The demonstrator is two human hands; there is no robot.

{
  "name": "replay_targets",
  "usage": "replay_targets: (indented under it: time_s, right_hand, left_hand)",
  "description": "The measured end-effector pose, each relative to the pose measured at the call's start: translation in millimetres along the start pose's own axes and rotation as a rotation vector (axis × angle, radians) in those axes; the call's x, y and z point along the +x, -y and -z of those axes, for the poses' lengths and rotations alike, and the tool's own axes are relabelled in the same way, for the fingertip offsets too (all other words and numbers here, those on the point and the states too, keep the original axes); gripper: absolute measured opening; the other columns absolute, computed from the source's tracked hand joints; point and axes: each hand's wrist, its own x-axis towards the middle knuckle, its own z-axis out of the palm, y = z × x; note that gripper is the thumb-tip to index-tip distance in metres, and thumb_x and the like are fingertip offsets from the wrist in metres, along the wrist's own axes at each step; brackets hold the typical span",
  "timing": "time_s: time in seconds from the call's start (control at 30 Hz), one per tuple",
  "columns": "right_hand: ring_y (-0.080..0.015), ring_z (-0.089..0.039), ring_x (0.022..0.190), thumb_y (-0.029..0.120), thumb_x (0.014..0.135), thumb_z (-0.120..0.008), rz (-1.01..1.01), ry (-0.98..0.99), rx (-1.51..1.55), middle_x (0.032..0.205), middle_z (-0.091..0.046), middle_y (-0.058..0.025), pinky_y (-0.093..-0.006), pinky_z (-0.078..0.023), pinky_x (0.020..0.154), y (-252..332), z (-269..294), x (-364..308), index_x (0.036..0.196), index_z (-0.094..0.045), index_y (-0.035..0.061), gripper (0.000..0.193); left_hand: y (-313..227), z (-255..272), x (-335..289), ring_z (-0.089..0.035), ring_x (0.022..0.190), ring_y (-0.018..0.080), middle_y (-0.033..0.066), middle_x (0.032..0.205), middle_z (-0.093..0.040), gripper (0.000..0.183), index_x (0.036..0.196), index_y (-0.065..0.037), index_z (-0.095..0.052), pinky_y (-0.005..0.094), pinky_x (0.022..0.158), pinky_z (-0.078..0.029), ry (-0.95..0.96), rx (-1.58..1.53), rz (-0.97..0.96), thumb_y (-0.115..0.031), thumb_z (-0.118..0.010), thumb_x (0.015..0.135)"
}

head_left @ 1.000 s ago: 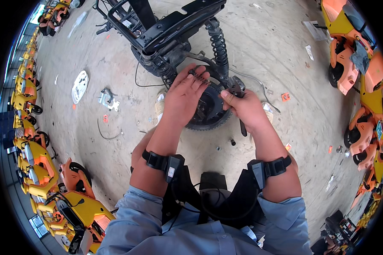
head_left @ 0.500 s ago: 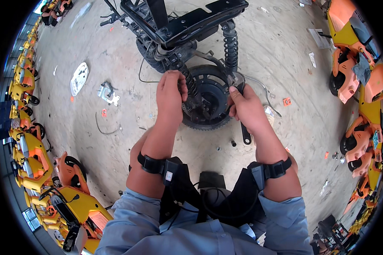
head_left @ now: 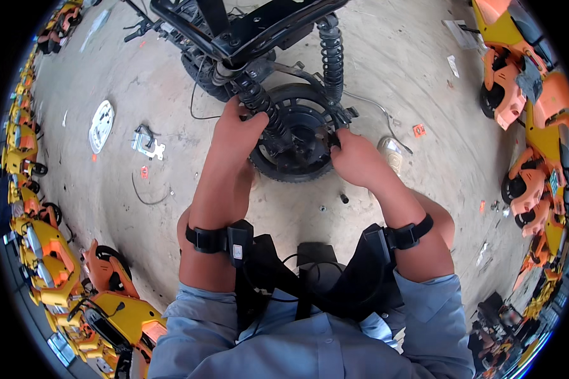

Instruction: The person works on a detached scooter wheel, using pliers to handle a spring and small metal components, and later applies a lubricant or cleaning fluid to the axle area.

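Note:
A stripped scooter frame, black, stands before me with its rear wheel toward me. Coil-spring shock absorbers run down both sides of the wheel. My left hand is at the left shock absorber, thumb and fingers about its spring; the fingertips behind it are hidden. Beside the wheel's right side, my right hand is closed on a dark wrench, mostly covered by the fingers. The right shock absorber rises above that hand.
On the floor left lie a white oval panel, a metal bracket and a bent cable. A small dark cylinder lies near the wheel. Rows of yellow-orange scooters line both sides. My shoe is at right.
My right hand has moved in toward the wheel hub, and the wrench handle that hung below it is now hidden. My left hand has opened from a pinch onto the shock absorber. The view has shifted.

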Motion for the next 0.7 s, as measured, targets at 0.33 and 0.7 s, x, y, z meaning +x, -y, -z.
replay_targets:
  time_s: [0.33,0.7]
  right_hand:
    - [-0.0439,-0.064,0.098,0.017,0.088,-0.053,-0.055,0.033,-0.085,0.103,-0.066,-0.0285,-0.0496,-0.05,0.086,-32,-80,47,0.107,-0.062,-0.0062,0.031]
    - [-0.0426,-0.064,0.097,0.019,0.088,-0.053,0.116,-0.061,-0.127,0.095,-0.067,-0.0274,-0.0479,-0.051,0.086,-39,-117,74,0.101,-0.064,-0.0036,0.028]
  left_hand:
    - [-2,-3,6,-0.064,0.104,0.0376,0.0236,0.108,-0.066,0.052,0.119,0.004,-0.053,0.0401,0.091,-0.048,-0.044,0.342,-0.122,-0.031,-0.066,0.084]
    - [-3,1,-7,-0.064,0.101,0.0226,0.0127,0.107,-0.069,0.045,0.123,-0.001,-0.058,0.0321,0.09,-0.046,-0.006,0.289,-0.089,-0.027,-0.066,0.087]
